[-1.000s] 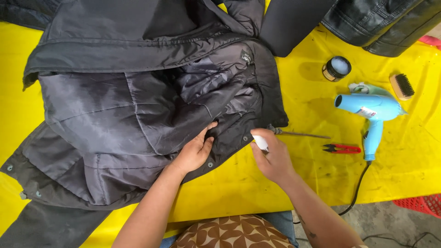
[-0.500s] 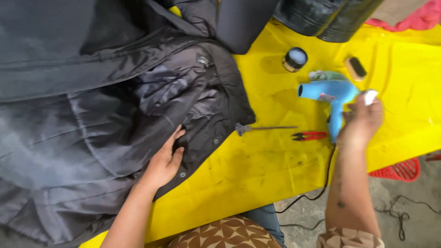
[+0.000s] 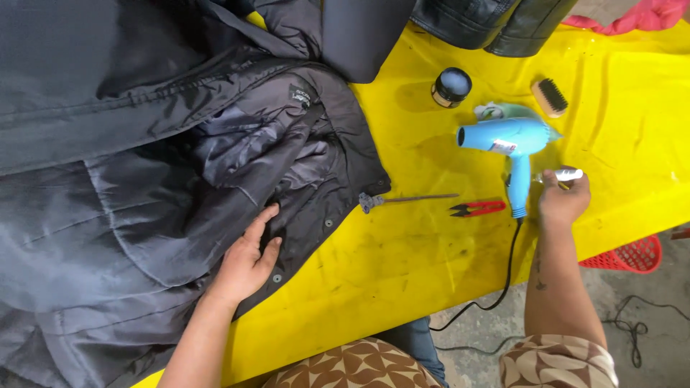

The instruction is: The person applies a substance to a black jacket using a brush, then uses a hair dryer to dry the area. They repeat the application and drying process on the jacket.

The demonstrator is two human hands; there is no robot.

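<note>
A dark grey padded jacket [image 3: 144, 179] lies spread open over the left of a yellow-covered table [image 3: 402, 273]. My left hand [image 3: 248, 259] rests flat on the jacket's lining near its snap-button edge, fingers apart. My right hand [image 3: 564, 201] is out to the right, just beside the handle of a light blue hair dryer [image 3: 510, 144], and grips a small white tube [image 3: 564, 174] that sticks out above the fingers.
A thin metal tool [image 3: 402, 199] and small red snips [image 3: 478, 208] lie between the jacket and the dryer. A round dark tin [image 3: 451, 86], a wooden brush [image 3: 550, 97] and black leather garments [image 3: 489, 21] sit further back. A red basket [image 3: 632, 255] is beyond the table edge.
My right hand left the jacket edge and swung right with the white tube, then came down beside the dryer handle. My left hand stayed on the jacket. The view shifted right.
</note>
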